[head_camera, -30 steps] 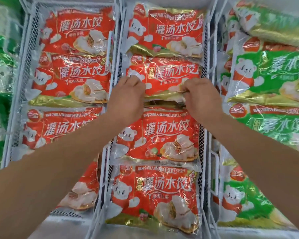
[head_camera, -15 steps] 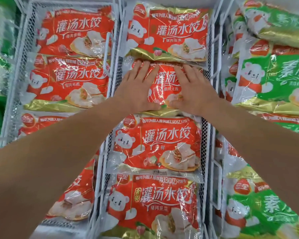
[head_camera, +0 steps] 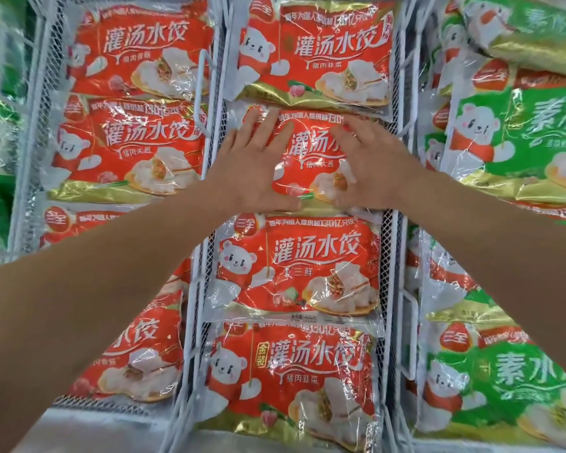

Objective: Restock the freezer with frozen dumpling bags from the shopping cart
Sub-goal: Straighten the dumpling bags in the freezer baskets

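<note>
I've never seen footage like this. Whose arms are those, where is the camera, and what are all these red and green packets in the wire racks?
No machine here: a person wears a camera on the head, looking down at their own arms. The left hand and right hand press flat, fingers straight, on a red dumpling bag in the middle wire basket of a freezer. More red bags fill the basket to the left; green bags lie to the right. Nothing is gripped.
</note>
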{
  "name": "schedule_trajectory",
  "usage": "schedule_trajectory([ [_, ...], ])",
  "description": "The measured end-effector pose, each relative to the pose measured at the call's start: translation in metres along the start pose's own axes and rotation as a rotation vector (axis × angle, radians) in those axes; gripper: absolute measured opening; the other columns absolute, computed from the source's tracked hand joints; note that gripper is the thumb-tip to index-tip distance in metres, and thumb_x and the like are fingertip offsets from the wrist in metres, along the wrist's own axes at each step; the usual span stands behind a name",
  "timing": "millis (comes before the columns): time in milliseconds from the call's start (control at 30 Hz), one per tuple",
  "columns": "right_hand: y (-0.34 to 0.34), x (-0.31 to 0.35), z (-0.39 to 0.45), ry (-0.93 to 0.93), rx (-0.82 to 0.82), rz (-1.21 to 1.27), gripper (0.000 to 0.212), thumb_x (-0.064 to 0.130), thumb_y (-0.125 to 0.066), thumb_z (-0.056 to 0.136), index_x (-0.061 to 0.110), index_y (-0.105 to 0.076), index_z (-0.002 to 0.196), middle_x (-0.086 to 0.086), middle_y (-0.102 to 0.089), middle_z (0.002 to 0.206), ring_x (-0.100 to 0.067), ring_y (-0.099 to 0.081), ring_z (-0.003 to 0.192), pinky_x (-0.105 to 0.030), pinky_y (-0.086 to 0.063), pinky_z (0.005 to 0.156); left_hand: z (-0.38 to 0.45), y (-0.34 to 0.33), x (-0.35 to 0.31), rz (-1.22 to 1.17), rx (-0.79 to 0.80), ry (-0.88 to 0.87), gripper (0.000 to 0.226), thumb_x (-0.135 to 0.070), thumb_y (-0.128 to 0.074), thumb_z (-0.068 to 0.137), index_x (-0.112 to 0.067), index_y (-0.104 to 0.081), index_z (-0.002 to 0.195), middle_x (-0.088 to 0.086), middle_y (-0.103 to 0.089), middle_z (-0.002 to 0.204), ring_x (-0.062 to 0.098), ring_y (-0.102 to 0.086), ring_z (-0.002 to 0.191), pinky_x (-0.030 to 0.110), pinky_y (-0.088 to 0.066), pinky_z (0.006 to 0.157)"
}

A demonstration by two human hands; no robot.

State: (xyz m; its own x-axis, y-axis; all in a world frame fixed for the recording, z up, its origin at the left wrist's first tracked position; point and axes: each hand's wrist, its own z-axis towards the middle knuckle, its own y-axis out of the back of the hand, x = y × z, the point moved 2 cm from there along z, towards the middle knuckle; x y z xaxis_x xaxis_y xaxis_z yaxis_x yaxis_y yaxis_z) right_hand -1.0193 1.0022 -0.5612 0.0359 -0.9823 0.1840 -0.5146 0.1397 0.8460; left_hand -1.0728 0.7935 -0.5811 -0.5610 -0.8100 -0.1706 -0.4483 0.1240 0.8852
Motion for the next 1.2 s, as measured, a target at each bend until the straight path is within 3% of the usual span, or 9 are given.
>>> schedule_trajectory([
  [167, -0.016, 0.005, -0.001, -0.063, -0.049, -0.15, 0.114, 0.054, -0.068, 0.084, 0.024, 0.016, 0.154, -0.003, 0.018, 0.164, -0.027, 0.01, 0.151, -0.046, -0.004, 0.121, 0.007, -0.005, 0.008, 0.055, 0.01, -0.004, 0.131, -0.089, -0.055, 0.064, -0.028, 0.017, 0.155, 0.0, 0.022, 0.164, 0.026, 0.02, 0.151, 0.056, -0.002, 0.122],
  [367, -0.013, 0.003, -0.012, -0.031, -0.002, -0.144, 0.105, 0.061, -0.06, 0.085, 0.025, 0.009, 0.156, -0.004, 0.011, 0.165, -0.03, 0.004, 0.152, -0.048, -0.009, 0.122, 0.003, 0.0, 0.006, 0.046, 0.026, -0.025, 0.13, -0.088, -0.056, 0.064, -0.026, 0.011, 0.157, 0.003, 0.017, 0.165, 0.028, 0.015, 0.152, 0.056, -0.003, 0.122],
  [467, 0.001, 0.008, -0.017, -0.043, 0.006, -0.111, 0.087, 0.059, -0.058, 0.087, 0.019, -0.02, 0.154, -0.009, -0.018, 0.161, -0.032, -0.016, 0.148, -0.048, -0.02, 0.12, 0.0, 0.019, 0.004, -0.065, -0.076, -0.058, 0.108, -0.08, -0.056, 0.072, -0.016, -0.027, 0.154, 0.013, -0.02, 0.162, 0.035, -0.017, 0.149, 0.054, -0.021, 0.12],
  [533, 0.016, 0.013, -0.015, -0.039, -0.075, -0.053, 0.064, 0.048, -0.057, 0.09, 0.013, -0.044, 0.142, -0.011, -0.044, 0.143, -0.033, -0.035, 0.135, -0.045, -0.035, 0.111, 0.004, 0.042, 0.003, -0.125, -0.266, -0.096, 0.071, -0.06, -0.058, 0.082, -0.007, -0.059, 0.129, 0.017, -0.052, 0.139, 0.038, -0.044, 0.131, 0.049, -0.04, 0.108],
  [600, 0.036, 0.014, -0.004, -0.047, -0.185, 0.009, 0.05, 0.036, -0.058, 0.092, 0.009, -0.051, 0.133, -0.012, -0.052, 0.13, -0.034, -0.046, 0.124, -0.044, -0.045, 0.101, 0.018, 0.066, 0.005, -0.146, -0.396, -0.12, 0.052, -0.046, -0.055, 0.087, -0.003, -0.066, 0.115, 0.017, -0.061, 0.124, 0.039, -0.053, 0.118, 0.049, -0.047, 0.098],
  [733, 0.063, 0.003, 0.036, -0.059, -0.253, 0.061, 0.055, 0.026, -0.061, 0.091, 0.013, -0.044, 0.142, -0.011, -0.044, 0.141, -0.035, -0.042, 0.129, -0.044, -0.043, 0.103, 0.07, 0.088, 0.018, -0.09, -0.268, -0.066, 0.07, -0.043, -0.059, 0.094, -0.008, -0.034, 0.15, 0.02, -0.026, 0.159, 0.041, -0.021, 0.147, 0.047, -0.024, 0.119],
  [933, 0.058, -0.011, 0.079, -0.075, -0.207, 0.078, 0.072, 0.054, -0.042, 0.088, 0.022, -0.028, 0.152, -0.012, -0.023, 0.159, -0.037, -0.019, 0.146, -0.049, -0.02, 0.119, 0.087, 0.036, 0.025, -0.105, -0.152, 0.088, 0.086, -0.071, -0.008, 0.092, -0.017, 0.005, 0.158, 0.012, 0.012, 0.165, 0.032, 0.011, 0.152, 0.053, -0.004, 0.123],
  [1033, 0.079, -0.02, 0.1, -0.11, -0.152, 0.023, 0.114, 0.053, -0.075, 0.076, 0.02, -0.001, 0.156, -0.011, 0.007, 0.164, -0.037, 0.006, 0.15, -0.049, -0.008, 0.122, 0.091, 0.042, 0.03, -0.1, -0.122, 0.093, 0.091, -0.073, -0.024, 0.091, -0.018, 0.005, 0.158, 0.009, 0.01, 0.166, 0.029, 0.009, 0.153, 0.049, -0.005, 0.124],
  [1200, 0.097, -0.034, 0.126, -0.19, 0.079, -0.098, 0.148, 0.066, -0.083, 0.057, 0.017, 0.017, 0.154, -0.009, 0.024, 0.162, -0.032, 0.015, 0.15, -0.051, -0.006, 0.122, 0.124, 0.076, 0.045, 0.042, -0.073, 0.003, 0.133, -0.087, -0.053, 0.067, -0.01, 0.009, 0.156, 0.014, 0.011, 0.165, 0.034, 0.011, 0.152, 0.052, -0.008, 0.123],
])
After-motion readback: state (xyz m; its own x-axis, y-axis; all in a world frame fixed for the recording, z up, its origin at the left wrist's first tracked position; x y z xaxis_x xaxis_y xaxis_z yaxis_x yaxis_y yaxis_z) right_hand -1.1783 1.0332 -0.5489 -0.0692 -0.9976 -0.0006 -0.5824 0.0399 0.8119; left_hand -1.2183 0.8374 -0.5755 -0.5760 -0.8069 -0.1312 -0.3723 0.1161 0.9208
